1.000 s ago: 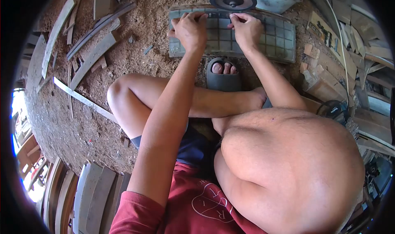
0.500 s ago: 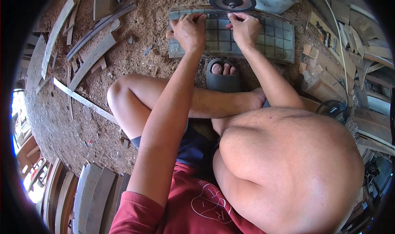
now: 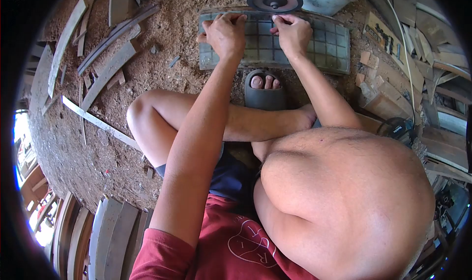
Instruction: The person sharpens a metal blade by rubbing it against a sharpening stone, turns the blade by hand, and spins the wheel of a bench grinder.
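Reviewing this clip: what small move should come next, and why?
I'd probably draw the right hand slightly back from the round disc, since that hand's fingertips appear just below the rim in this view. The left hand is beside it, over the gridded panel; anything between their fingertips is too small to tell.

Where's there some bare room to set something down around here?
Mostly the ground between the white strip and the boards, though small litter dots it. The panel looks bare right of the right hand. It's crowded by the wheel, with the left hand near too, and among the scraps far right.
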{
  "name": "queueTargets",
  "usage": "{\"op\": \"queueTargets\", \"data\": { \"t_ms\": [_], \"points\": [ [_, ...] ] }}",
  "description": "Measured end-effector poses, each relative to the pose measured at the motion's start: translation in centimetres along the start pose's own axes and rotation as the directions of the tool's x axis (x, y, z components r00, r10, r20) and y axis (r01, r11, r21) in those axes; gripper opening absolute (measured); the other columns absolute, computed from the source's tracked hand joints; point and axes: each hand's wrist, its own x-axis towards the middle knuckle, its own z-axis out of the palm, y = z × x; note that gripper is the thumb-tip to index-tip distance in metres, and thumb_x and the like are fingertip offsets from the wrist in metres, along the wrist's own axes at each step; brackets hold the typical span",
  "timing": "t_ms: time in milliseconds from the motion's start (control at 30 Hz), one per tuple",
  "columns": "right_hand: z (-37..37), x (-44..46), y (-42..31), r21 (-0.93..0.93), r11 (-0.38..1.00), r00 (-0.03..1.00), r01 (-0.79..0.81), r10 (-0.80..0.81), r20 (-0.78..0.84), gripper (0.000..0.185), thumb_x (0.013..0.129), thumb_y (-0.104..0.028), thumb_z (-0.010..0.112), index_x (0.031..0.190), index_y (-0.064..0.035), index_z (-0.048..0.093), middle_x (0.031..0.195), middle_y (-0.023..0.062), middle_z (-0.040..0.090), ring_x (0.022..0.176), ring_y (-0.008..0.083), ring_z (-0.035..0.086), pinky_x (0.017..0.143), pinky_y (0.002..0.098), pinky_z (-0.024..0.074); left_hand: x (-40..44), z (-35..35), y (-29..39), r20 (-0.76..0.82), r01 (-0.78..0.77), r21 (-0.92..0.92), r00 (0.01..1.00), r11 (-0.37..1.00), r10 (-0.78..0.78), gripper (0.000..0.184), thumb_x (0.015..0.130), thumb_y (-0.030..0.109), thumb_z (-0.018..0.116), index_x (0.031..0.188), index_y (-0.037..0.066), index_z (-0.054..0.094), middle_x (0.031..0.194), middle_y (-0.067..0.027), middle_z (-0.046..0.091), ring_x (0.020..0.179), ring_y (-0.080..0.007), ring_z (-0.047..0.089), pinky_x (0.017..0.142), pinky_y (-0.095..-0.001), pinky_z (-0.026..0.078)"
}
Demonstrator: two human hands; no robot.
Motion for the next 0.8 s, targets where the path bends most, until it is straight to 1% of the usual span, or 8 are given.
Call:
{"op": "queueTargets", "data": {
  "t_ms": [167, 233, 300, 367, 467, 533, 633, 800],
  "points": [
    [-0.2, 0.2, 0.2, 0.003, 1.000, 1.000, -0.001, 0.001, 0.008, 0.019, 0.092, -0.019, 0.075, 0.089, -0.0002, 0.080, 0.066, 0.0083, 0.075, 0.059, 0.0142, 0.074, 0.060, 0.0288, 0.0566, 0.1, 0.1, 0.1, 0.011, 0.007, -0.016, 1.000, 1.000, -0.007, 0.020, 0.087, 0.038, 0.078, 0.096, 0.021, 0.084, 0.104, 0.0035, 0.077, 0.114, -0.0293, 0.054, 0.104, -0.0622, 0.027],
    [-0.2, 0.4, 0.5, -0.005, 1.000, 1.000, 0.028, -0.028, -0.001, 0.019, 0.092, -0.018, 0.076, 0.089, -0.0005, 0.080, 0.066, 0.0079, 0.075, 0.059, 0.0145, 0.074, 0.061, 0.0284, 0.0567, 0.1, 0.1, 0.3, 0.012, 0.012, -0.015, 1.000, 1.000, -0.012, 0.020, 0.087, 0.038, 0.078, 0.096, 0.021, 0.084, 0.105, 0.0034, 0.077, 0.114, -0.0296, 0.055, 0.105, -0.0626, 0.027],
    [-0.3, 0.3, 0.6, -0.010, 1.000, 1.000, 0.021, -0.021, -0.007, 0.018, 0.092, -0.018, 0.076, 0.088, -0.0007, 0.080, 0.066, 0.0078, 0.075, 0.060, 0.0149, 0.075, 0.061, 0.0284, 0.0567, 0.1, 0.2, 0.5, 0.015, 0.016, -0.014, 1.000, 1.000, -0.016, 0.020, 0.087, 0.038, 0.078, 0.096, 0.021, 0.084, 0.106, 0.0033, 0.077, 0.114, -0.0300, 0.055, 0.107, -0.0630, 0.026],
    [-0.5, 0.2, 0.3, -0.015, 1.000, 1.000, 0.014, -0.014, -0.015, 0.018, 0.092, -0.018, 0.076, 0.088, -0.0009, 0.080, 0.066, 0.0076, 0.075, 0.060, 0.0153, 0.075, 0.062, 0.0284, 0.0567, 0.1, 0.2, 0.7, 0.031, 0.040, -0.018, 0.999, 0.999, -0.040, 0.019, 0.087, 0.038, 0.078, 0.096, 0.023, 0.084, 0.106, 0.0025, 0.077, 0.115, -0.0302, 0.055, 0.107, -0.0628, 0.026],
    [-0.9, 0.0, -0.1, 0.006, 1.000, 1.000, -0.005, 0.005, -0.014, 0.018, 0.092, -0.018, 0.076, 0.089, -0.0009, 0.081, 0.067, 0.0080, 0.076, 0.061, 0.0159, 0.075, 0.063, 0.0289, 0.0568, 0.0, 0.4, 0.7, 0.022, 0.023, -0.028, 1.000, 0.999, -0.023, 0.018, 0.087, 0.038, 0.078, 0.096, 0.024, 0.085, 0.104, 0.0015, 0.078, 0.115, -0.0301, 0.055, 0.107, -0.0610, 0.027],
    [-1.0, 0.2, 0.1, -0.026, 0.999, 1.000, -0.022, 0.022, -0.011, 0.018, 0.091, -0.018, 0.076, 0.091, -0.0004, 0.081, 0.068, 0.0084, 0.076, 0.062, 0.0158, 0.076, 0.062, 0.0289, 0.0568, 0.0, 0.5, 0.8, 0.018, 0.026, -0.029, 1.000, 0.999, -0.025, 0.018, 0.087, 0.038, 0.077, 0.096, 0.025, 0.085, 0.103, 0.0013, 0.078, 0.115, -0.0300, 0.055, 0.106, -0.0600, 0.028],
    [-1.1, 0.3, 0.4, -0.019, 1.000, 1.000, -0.002, 0.001, -0.020, 0.018, 0.091, -0.018, 0.076, 0.092, 0.0002, 0.081, 0.069, 0.0086, 0.076, 0.062, 0.0151, 0.076, 0.061, 0.0286, 0.0565, -0.1, 0.5, 1.0, 0.013, 0.025, -0.027, 1.000, 0.999, -0.025, 0.017, 0.087, 0.038, 0.077, 0.096, 0.026, 0.085, 0.102, 0.0011, 0.078, 0.115, -0.0298, 0.055, 0.105, -0.0581, 0.029],
    [-1.5, 0.3, 0.3, 0.004, 1.000, 1.000, -0.027, 0.027, -0.013, 0.019, 0.091, -0.018, 0.076, 0.094, 0.0007, 0.080, 0.069, 0.0083, 0.076, 0.061, 0.0141, 0.075, 0.060, 0.0285, 0.0562, -0.3, 1.1, 1.1, -0.011, 0.002, -0.009, 1.000, 1.000, -0.002, 0.017, 0.087, 0.037, 0.078, 0.097, 0.026, 0.085, 0.100, 0.0010, 0.078, 0.115, -0.0296, 0.056, 0.104, -0.0569, 0.030]
  ]
}}
